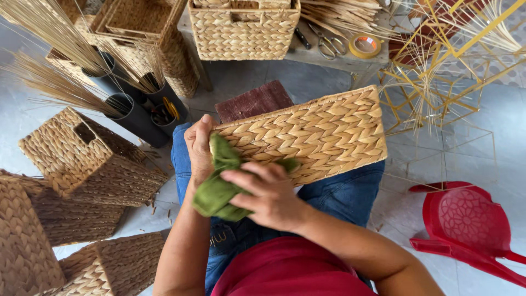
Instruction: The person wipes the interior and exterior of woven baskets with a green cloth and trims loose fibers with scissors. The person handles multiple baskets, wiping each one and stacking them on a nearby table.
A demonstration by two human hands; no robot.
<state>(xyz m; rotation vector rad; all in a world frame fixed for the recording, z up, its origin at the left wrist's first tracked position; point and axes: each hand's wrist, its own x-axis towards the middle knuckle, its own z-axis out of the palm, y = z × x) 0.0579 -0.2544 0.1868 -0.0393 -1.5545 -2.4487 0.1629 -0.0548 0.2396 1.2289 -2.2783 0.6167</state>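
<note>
A woven straw basket (318, 131) lies on its side across my lap, its braided wall facing up. My left hand (198, 147) grips the basket's left edge, thumb on top. My right hand (268, 194) is closed on a green cloth (216, 192) bunched at the basket's near left corner; part of the cloth lies over the weave and against my left wrist. I sit in blue jeans and a red top.
Several woven baskets (87, 159) are stacked at the left, another (244, 27) at the top. Black tubes (137, 118) hold dry reeds. A bench holds scissors (326, 44) and a tape roll (365, 45). A yellow wire frame (449, 66) and an overturned red plastic chair (471, 225) stand on the right.
</note>
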